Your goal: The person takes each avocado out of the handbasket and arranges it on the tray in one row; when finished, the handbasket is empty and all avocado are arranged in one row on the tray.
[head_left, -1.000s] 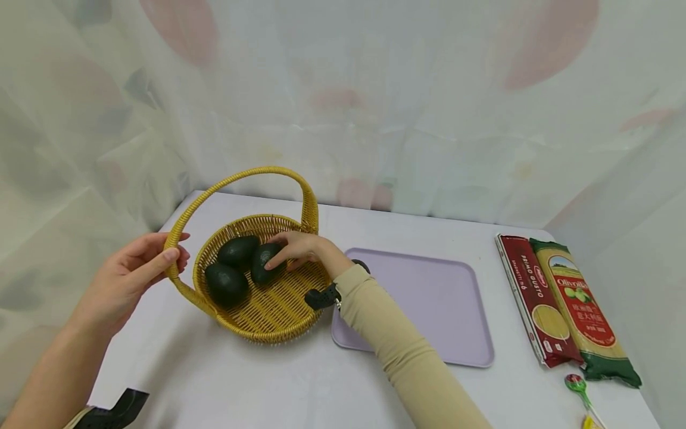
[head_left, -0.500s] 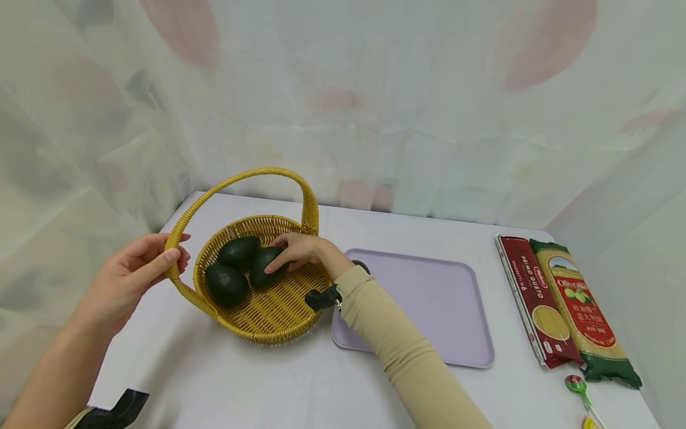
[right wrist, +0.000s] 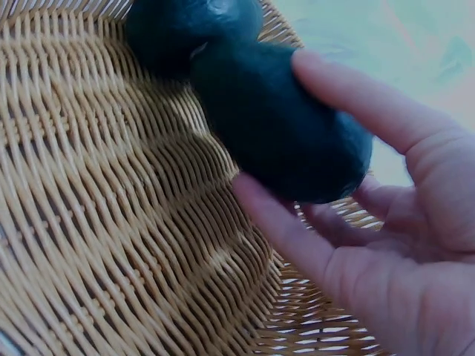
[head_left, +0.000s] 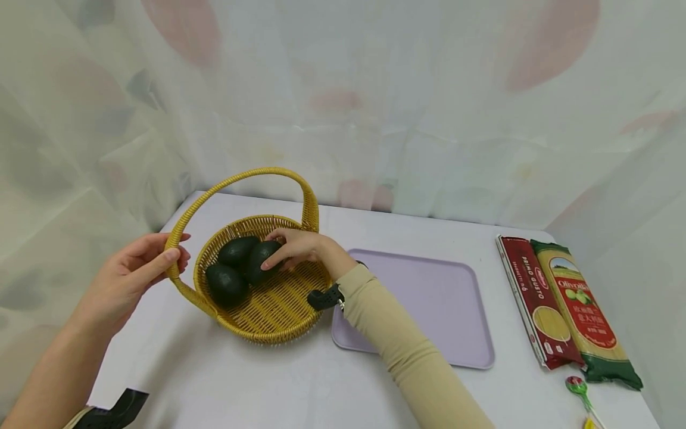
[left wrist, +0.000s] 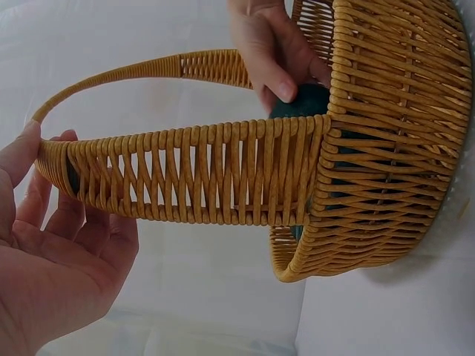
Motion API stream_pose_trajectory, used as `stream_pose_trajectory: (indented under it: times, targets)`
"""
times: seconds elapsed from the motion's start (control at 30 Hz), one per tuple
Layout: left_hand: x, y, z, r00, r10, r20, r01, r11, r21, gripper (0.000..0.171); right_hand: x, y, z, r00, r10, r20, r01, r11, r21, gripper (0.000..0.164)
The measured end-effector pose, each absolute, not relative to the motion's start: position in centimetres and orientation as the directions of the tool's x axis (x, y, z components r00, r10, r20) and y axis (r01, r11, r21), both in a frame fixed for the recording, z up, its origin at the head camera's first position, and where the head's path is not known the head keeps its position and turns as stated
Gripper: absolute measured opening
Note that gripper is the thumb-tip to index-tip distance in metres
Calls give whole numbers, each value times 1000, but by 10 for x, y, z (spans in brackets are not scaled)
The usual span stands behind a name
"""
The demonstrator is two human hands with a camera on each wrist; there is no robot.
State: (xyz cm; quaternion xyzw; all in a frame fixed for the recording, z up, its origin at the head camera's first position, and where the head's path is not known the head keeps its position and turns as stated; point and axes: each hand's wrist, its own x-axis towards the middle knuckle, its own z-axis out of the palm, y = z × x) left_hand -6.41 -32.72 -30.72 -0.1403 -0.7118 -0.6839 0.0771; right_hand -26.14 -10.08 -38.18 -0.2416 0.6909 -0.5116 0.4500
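Observation:
My left hand [head_left: 140, 265] grips the left side of the arched handle of a yellow wicker basket [head_left: 273, 316]. In the left wrist view its thumb and fingers close round the woven handle [left wrist: 185, 174]. Over the basket, my right hand [head_left: 300, 247] holds a dark green avocado [head_left: 262, 262] between thumb and fingers. The right wrist view has this avocado [right wrist: 278, 122] close to another avocado [right wrist: 185, 33]. Two more avocados lie at the basket's left, a rear one [head_left: 236, 250] and a front one [head_left: 227, 285].
Right of the basket lies a lilac tray [head_left: 429, 304], partly behind the right forearm. Farther right are a red spaghetti pack [head_left: 538, 298] and an Olivoila pasta bag [head_left: 586, 307]. A green lollipop [head_left: 576, 385] sits at the front right. A patterned curtain [head_left: 407, 107] hangs behind the table.
My right hand has raised the avocado slightly and tilted it inside the basket. The left hand and the basket have stayed in place.

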Motion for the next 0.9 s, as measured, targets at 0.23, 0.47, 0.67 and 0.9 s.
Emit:
stream_pose_trajectory:
  times: [0.23,0.47,0.67,0.9]
  targets:
    - [-65,-329,-307,-948,94,306,308,10,951,25,-259,-100,-368,-468,-805,-363,176,318,-932,64]
    - [-65,-332,-309,-948,93,305,307,11,952,26,-250,-89,-355,-472,-808,-353,166,312,-935,64]
    - [-66,-332,-310,-947,95,308,310,5,951,28,-241,-69,-348,-470,-818,-332,251,237,-939,62]
    - [-67,-333,-312,-946,95,309,310,0,951,27,-231,-39,-339,-494,-824,-277,311,131,-941,63]
